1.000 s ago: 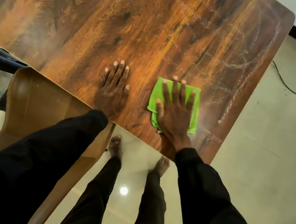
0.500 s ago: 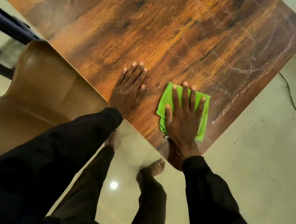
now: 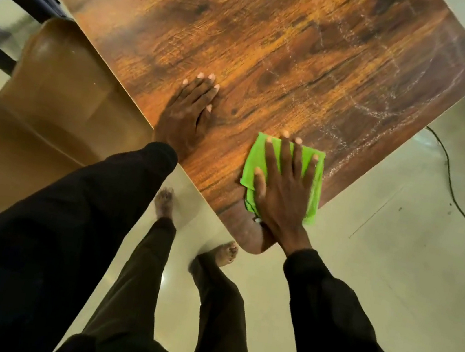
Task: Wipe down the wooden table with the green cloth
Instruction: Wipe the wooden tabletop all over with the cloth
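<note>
Two hands flat on wooden table (image 3: 276,45), both palms down. Right hand (image 3: 283,190) spread wide, pressing folded green cloth (image 3: 313,185) onto table near its near corner; cloth's long axis runs roughly near-to-far, right edge overhanging table edge slightly. Left hand (image 3: 188,111) fingers together, resting on bare wood just beside, apart from cloth. Faint whitish marks (image 3: 382,108) on far right of table, possibly chalk, unreadable. Brown chair (image 3: 53,105) at left.
</note>
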### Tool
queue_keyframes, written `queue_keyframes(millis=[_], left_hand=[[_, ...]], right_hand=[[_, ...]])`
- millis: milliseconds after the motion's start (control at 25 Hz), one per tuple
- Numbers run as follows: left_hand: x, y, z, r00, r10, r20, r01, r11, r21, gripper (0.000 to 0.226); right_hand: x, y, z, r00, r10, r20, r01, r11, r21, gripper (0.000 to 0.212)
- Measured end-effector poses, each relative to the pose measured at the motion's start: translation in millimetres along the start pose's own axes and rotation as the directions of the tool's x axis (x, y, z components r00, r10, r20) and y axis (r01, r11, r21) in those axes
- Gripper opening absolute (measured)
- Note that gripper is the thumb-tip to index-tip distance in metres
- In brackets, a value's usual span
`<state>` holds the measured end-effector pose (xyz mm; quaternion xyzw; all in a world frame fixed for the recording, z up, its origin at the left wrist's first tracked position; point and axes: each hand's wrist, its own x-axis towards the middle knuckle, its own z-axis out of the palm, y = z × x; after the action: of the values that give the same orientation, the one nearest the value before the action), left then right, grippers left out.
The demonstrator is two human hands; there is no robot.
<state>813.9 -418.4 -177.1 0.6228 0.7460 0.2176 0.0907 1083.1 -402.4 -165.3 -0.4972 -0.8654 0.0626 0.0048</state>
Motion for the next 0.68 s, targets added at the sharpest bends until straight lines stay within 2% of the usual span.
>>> queue_keyframes(millis=[40,160,240,320,400,480,600,680], left_hand=[[0.4,-1.8,0.6,1.0,0.002,0.001,-0.002,1.0,0.001,0.047],[0.1,0.0,-1.5,1.0,0.002,0.018,-0.002,1.0,0.002,0.048],[0.7,3.6,-2.0,1.0,-0.012,0.004,0.012,1.0,0.01,0.049],[1.3,5.2,-1.2,0.999,-0.011,-0.047,0.012,1.0,0.022,0.048],[2.9,4.7,-0.3,0.996,-0.015,-0.087,0.02,0.998,0.053,0.048],[3.7,2.9,0.5,0.997,-0.003,-0.082,0.009,0.998,0.066,0.049],[4.9,0.2,-0.3,0.998,-0.004,-0.069,0.008,0.998,0.056,0.05],[4.6,0.2,-0.7,0.998,0.0,-0.056,0.003,0.998,0.055,0.05]], right_hand=[[4.2,-13.2,2.4,0.999,-0.042,0.02,0.042,0.999,0.021,0.067],[-22.9,-26.6,11.8,0.944,-0.323,0.062,0.319,0.946,0.064,0.068],[-44.9,-3.7,7.8,0.912,-0.399,0.091,0.393,0.916,0.073,0.066],[-42.7,28.1,2.1,0.942,-0.327,0.071,0.325,0.945,0.042,0.063],[-3.9,49.0,-3.8,0.984,-0.175,0.011,0.175,0.984,0.02,0.062],[50.5,44.5,-6.2,0.995,-0.092,-0.026,0.092,0.996,-0.004,0.063],[92.4,5.3,-5.4,0.991,-0.132,-0.016,0.132,0.991,0.02,0.066],[64.5,-4.4,3.2,0.953,-0.301,0.018,0.301,0.953,0.022,0.069]])
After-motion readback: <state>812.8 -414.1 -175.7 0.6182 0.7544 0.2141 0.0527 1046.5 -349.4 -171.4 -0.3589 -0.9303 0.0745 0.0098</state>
